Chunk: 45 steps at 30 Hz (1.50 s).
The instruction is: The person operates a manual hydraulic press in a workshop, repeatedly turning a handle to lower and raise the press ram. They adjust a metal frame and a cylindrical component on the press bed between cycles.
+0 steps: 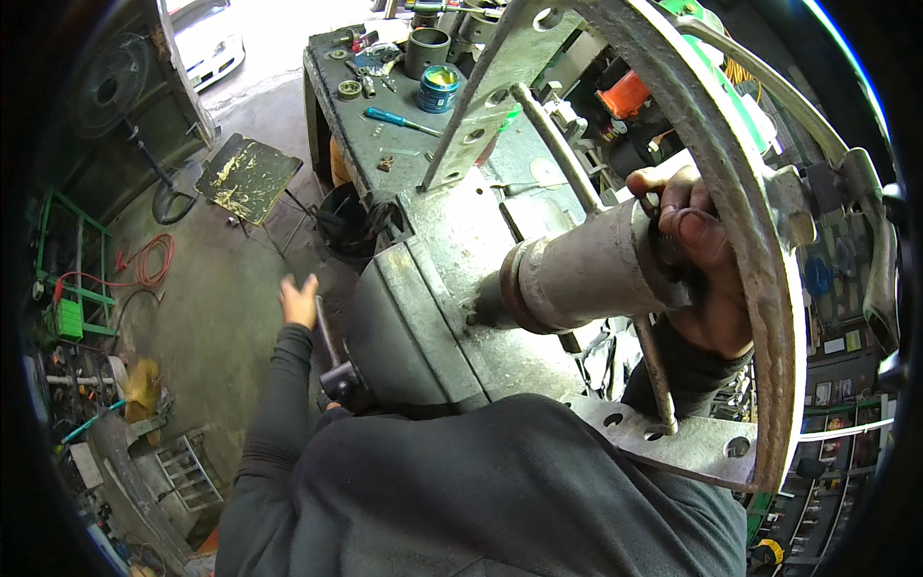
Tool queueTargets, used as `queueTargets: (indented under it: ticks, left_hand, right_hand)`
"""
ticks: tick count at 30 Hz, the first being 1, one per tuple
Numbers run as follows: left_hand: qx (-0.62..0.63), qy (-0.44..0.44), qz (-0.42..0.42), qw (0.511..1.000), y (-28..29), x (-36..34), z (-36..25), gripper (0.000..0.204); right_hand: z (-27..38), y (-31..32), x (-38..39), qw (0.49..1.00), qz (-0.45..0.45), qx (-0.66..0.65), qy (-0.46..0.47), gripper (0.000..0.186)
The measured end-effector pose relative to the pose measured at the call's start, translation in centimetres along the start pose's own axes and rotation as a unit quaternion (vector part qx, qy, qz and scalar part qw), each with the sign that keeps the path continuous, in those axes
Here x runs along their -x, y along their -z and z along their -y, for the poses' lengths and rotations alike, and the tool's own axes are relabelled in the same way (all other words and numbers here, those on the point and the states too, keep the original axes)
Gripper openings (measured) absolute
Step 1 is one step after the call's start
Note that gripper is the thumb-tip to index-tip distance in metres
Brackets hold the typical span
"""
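Observation:
My left hand [300,302] is held out with thumb and fingers apart, beside the handle bar [327,332] of a large grey bench vise [399,332]; whether it touches the bar I cannot tell. My right hand [700,226] is closed around the near end of a grey metal cylinder [596,269] with a brownish ring at its other end. Around the cylinder stands a heavy metal frame, with a curved rim [745,144] and flat arms with drilled holes [486,106]. Thin rods run alongside the cylinder. Part of my right palm is hidden by the rim.
On the workbench [413,168] lie a blue screwdriver [399,120], a blue tin [438,91] and a dark metal sleeve [427,53]. A worn stool [248,178] and a standing fan [111,87] are at the left. A red hose [149,260] hangs near a green rack [72,279].

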<state>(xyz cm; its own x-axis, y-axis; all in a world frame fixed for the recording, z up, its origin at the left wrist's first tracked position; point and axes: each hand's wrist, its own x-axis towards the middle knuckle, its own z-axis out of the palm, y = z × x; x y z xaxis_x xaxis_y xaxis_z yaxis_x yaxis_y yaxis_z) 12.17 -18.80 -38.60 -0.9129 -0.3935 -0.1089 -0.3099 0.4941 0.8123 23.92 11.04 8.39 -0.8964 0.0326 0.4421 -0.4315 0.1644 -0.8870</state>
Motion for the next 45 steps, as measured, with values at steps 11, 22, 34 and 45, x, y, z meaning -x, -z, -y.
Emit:
queueTargets:
  ticks: [11,22,34,45]
  left_hand:
    - [0.377,-0.462,0.454,0.662,8.9,2.3,-39.8,0.055]
    - [0.415,-0.421,0.414,0.693,4.6,3.8,-39.8,0.048]
    - [0.382,-0.44,0.379,0.719,5.1,4.2,-39.7,0.047]
    - [0.461,-0.352,0.429,0.692,5.3,4.8,-40.1,0.046]
  right_hand:
    - [-0.2,0.1,-0.1,0.999,-0.01,0.005,-0.046,0.015]
    - [-0.6,0.7,-0.2,0.999,0.011,-0.032,-0.003,0.018]
    - [-0.9,1.4,0.0,0.999,0.013,-0.031,-0.015,0.017]
    - [-1.2,0.7,-0.4,0.998,0.037,-0.039,0.039,0.013]
